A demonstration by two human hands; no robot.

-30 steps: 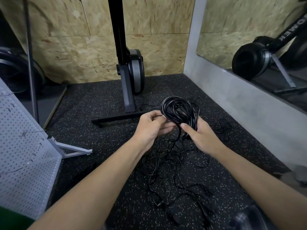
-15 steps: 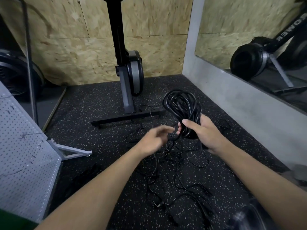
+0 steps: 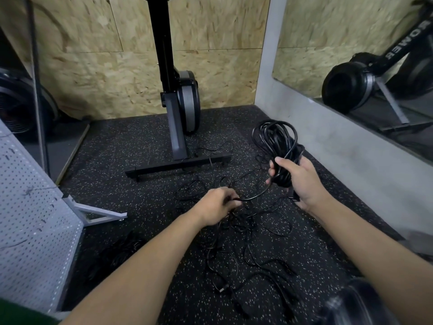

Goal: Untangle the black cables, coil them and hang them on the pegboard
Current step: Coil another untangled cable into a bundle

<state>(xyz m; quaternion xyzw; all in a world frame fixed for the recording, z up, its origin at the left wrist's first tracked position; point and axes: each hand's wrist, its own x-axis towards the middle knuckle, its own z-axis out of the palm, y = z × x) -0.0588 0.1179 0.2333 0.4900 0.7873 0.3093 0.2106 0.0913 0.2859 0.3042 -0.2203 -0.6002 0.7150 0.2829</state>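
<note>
Black speckled rubber floor (image 3: 131,141): carries all the work; unchanged.

White perforated metal pegboard (image 3: 35,207): stands at the near left. No coil is visible on it, so hanging is not yet begun.

Loose tangle of thin black cables (image 3: 248,233): spread on the floor between the forearms, unsorted.

Coiled bundle of thick black cable (image 3: 276,141): a second ago it sat centrally between both hands; it is now raised to the right and farther off, clear of the floor.

Right hand (image 3: 302,181): grip closed round the lower part of the bundle, thumb across the loops. It now holds the bundle alone.

Left hand (image 3: 218,205): it has left the bundle and dropped to the tangle. Its grip is curled on a thin black cable strand (image 3: 255,195) that runs up towards the bundle.

Assessment: winding has paused to free more slack. The coil is likely unfinished, and most cable remains tangled.
</note>
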